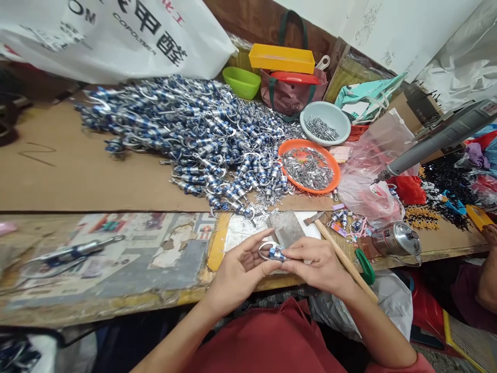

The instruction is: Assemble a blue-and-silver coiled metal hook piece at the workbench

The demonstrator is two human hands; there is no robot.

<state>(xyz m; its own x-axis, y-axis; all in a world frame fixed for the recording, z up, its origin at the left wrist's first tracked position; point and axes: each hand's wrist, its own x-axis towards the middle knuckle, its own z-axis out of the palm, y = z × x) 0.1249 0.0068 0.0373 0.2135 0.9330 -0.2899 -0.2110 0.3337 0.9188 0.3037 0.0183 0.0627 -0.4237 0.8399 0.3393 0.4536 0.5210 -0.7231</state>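
Note:
Between my two hands, above the near edge of the bench, is a small blue-and-silver metal fitting with a curved silver hook [275,253]. My left hand [245,265] is closed on its hook side, thumb below and fingers curled behind. Pinched at the other end are the thumb and fingertips of my right hand [319,261]. Just beyond the hands lies a grey metal block [286,229] on a white sheet. A hammer [341,254] with a wooden handle rests to the right, partly behind my right forearm.
A large heap of similar fittings [202,134] covers the cardboard. An orange plate [337,178] holds small metal tabs; a pale blue bowl [305,111] holds metal pins. An electric screwdriver [435,137] hangs at right near a metal jug [396,241]. Another person's arm [488,274] shows far right.

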